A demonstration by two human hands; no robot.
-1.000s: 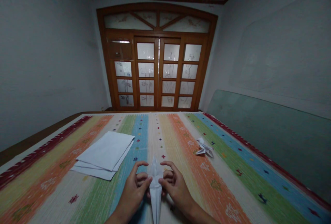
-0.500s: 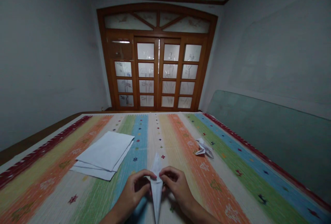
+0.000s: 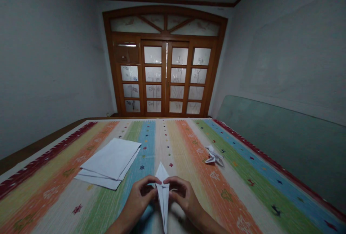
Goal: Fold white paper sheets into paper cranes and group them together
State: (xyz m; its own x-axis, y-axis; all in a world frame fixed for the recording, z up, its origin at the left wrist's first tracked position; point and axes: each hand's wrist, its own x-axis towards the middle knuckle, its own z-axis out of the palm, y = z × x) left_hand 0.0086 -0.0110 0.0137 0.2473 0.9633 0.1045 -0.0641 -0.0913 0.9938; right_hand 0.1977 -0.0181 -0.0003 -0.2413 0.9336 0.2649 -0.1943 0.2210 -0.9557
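Observation:
Between my two hands is a long, narrow piece of folded white paper (image 3: 163, 201), pointed at its far end and tapering toward me. My left hand (image 3: 143, 191) pinches its left edge near the middle, thumb below and forefinger on top. My right hand (image 3: 181, 193) pinches the right edge at the same height, and the fingertips of both hands nearly meet over the crease. Part of the fingers lies hidden beneath the paper. Off to the right lies a small folded white paper figure (image 3: 214, 156) with several points.
A loose stack of white paper sheets (image 3: 112, 160) lies left of my hands. Under everything is a striped, patterned tablecloth (image 3: 189, 154). Beyond the table stand wooden doors with glass panes (image 3: 165, 77), and a pale green panel (image 3: 275, 133) leans along the right wall.
The paper's far point has widened into a diamond shape and tipped slightly left. My right fingertips have shifted a little left over the crease. Both hands keep their pinch.

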